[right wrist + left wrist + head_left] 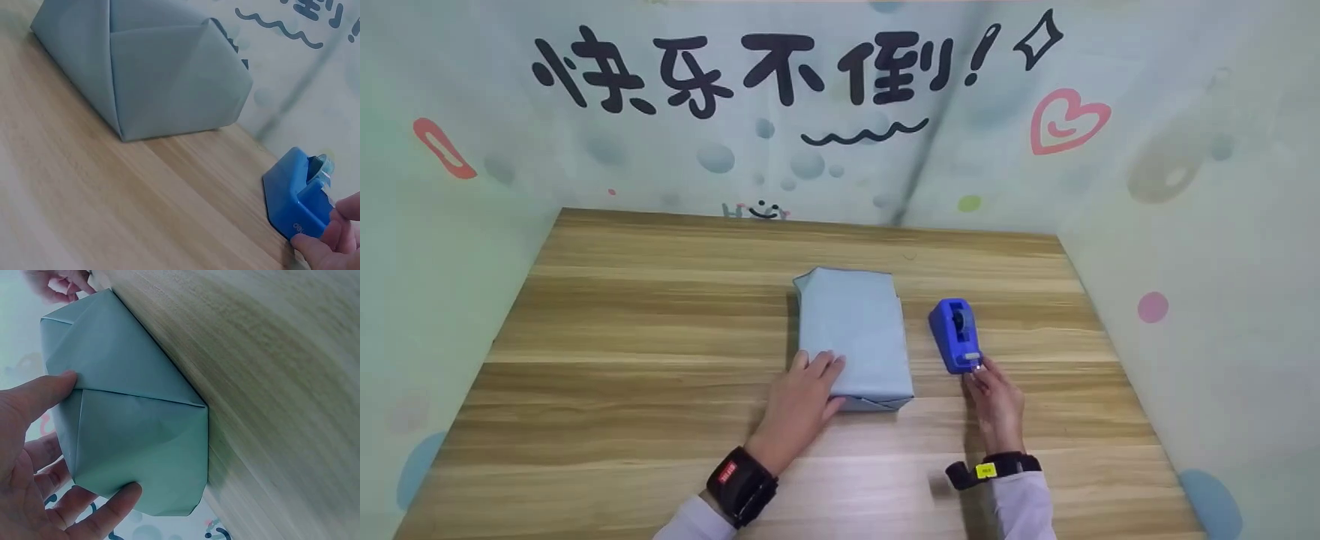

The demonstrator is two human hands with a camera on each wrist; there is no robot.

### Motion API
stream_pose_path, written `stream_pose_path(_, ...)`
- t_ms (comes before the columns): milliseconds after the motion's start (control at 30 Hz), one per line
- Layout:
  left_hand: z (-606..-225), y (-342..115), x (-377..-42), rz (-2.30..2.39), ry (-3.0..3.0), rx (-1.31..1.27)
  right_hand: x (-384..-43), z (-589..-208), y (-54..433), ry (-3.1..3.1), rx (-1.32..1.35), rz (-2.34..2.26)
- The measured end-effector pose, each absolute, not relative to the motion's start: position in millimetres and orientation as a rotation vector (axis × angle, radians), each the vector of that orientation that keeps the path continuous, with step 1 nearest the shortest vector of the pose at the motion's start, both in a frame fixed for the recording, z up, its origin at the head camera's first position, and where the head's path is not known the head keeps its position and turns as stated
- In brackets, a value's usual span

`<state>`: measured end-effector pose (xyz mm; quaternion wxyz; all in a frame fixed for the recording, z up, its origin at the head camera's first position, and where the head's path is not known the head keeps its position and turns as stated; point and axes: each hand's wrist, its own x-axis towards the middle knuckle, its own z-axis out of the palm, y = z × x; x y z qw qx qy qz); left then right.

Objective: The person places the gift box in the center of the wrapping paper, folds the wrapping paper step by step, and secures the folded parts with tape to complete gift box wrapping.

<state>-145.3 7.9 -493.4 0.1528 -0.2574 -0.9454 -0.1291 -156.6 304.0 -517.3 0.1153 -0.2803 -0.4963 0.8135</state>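
Observation:
A package wrapped in light blue-grey paper [855,330] lies on the table, its folded end flaps [140,439] showing in the left wrist view. My left hand [802,401] rests on its near left corner, fingers spread over the top and thumb against the near edge. To the package's right stands a blue tape dispenser [952,334] with a roll of clear tape [322,164]. At the dispenser's front end, my right hand [997,397] pinches the tape's loose end, with the thumb close against the dispenser's base.
A wood-grain table [622,337] lies under everything. Printed pale panels [697,157] with large dark lettering wall it in at the back and both sides. A black band [741,487] circles the left wrist, and a small camera [960,475] juts from the right one.

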Motion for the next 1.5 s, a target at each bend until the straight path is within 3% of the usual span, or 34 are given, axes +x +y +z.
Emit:
stream_pose_path(267,-492.3,8.0,-145.2,-0.356,-2.74,-0.743,-161.4,-519.7,307.7,-2.171,-0.817,1.788)
stream_pose_path(500,-492.0,7.8,-145.6,-0.346,-2.733,-0.746,-167.1,-520.1,316.1,-2.565,-0.521,1.103)
stream_pose_path(833,-490.0,7.5,-143.7,-0.363,-2.761,-0.744,-156.3,-505.0,319.1,-2.602,-0.409,1.065)
stream_pose_path(933,-489.5,7.8,-144.1,-0.363,-2.757,-0.74,-149.4,-491.9,301.0,-2.544,-0.203,1.211)
stream_pose_path(1067,-489.4,7.9,-145.6,-0.365,-2.738,-0.733,-139.0,-478.2,265.3,-2.482,0.279,1.314)
stream_pose_path(1233,-489.0,7.1,-146.3,-0.348,-2.744,-0.728,-127.4,-471.1,221.4,-2.55,0.768,1.104)
stream_pose_path(1500,-488.6,7.8,-146.9,-0.293,-2.778,-0.739,-130.2,-478.5,189.7,-2.629,0.971,0.504)
